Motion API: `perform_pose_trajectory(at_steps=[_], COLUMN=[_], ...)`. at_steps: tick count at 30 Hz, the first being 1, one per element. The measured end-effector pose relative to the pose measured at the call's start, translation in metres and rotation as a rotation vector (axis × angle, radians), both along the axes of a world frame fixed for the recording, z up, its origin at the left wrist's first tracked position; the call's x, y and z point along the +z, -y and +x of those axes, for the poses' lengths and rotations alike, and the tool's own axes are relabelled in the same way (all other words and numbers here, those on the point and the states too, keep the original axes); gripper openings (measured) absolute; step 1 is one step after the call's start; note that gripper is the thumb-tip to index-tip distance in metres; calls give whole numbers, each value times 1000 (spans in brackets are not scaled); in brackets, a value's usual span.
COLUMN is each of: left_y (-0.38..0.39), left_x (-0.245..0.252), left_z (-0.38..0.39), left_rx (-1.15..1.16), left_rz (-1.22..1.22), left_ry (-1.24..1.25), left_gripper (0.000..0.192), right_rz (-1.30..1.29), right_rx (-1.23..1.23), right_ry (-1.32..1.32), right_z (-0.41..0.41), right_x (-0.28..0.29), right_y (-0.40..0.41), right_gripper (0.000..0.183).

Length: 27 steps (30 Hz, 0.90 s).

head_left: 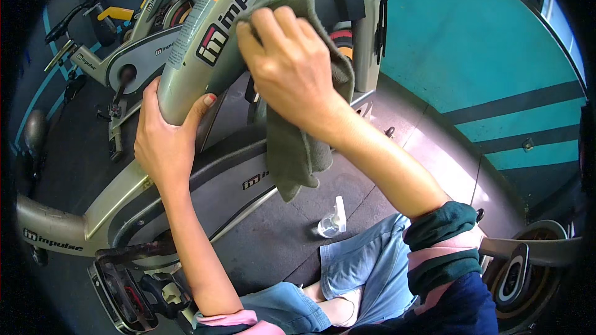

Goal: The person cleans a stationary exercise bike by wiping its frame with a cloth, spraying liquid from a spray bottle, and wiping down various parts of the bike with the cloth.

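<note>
Before me rises the curved silver frame tube of an Impulse exercise bike (186, 88), bearing a logo and a warning sticker (191, 28). My left hand (167, 139) is wrapped around the tube's lower end, its thumb on the near side. In my right hand (288, 65) a grey-green cloth (293, 158) is bunched and pressed against the tube beside the logo. The cloth's loose part hangs below my wrist, hiding part of the bike behind it. A clear spray bottle (331, 223) with a white head stands on the floor below.
A pedal (125, 298) and crank of this bike lie at the lower left. Another exercise bike (135, 60) stands beyond, at upper left. On the right is a teal wall (465, 32) with dark stripes. A flywheel (526, 279) shows at lower right, near my sleeve.
</note>
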<state>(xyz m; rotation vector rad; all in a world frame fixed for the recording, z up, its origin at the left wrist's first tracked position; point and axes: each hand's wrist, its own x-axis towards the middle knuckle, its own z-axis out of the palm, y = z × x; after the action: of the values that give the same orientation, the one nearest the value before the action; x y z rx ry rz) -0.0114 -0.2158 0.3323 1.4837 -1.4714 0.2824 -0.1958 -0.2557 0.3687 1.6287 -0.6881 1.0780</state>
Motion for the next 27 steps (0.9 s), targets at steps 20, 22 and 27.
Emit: perform_pose_trajectory(at_steps=[20, 22, 27], left_y=[0, 0, 2], left_x=[-4, -3, -3], left_z=[7, 6, 2], left_rx=[-149, -138, -83], left_rz=[-48, -41, -27], left_ry=[-107, -99, -53], left_gripper=[46, 46, 51], right_rz=[282, 284, 373], right_rx=[221, 226, 318], right_ry=[104, 114, 161], right_z=[35, 38, 41], right_x=[-46, -49, -57], right_y=[-29, -31, -36], right_gripper=[30, 31, 31])
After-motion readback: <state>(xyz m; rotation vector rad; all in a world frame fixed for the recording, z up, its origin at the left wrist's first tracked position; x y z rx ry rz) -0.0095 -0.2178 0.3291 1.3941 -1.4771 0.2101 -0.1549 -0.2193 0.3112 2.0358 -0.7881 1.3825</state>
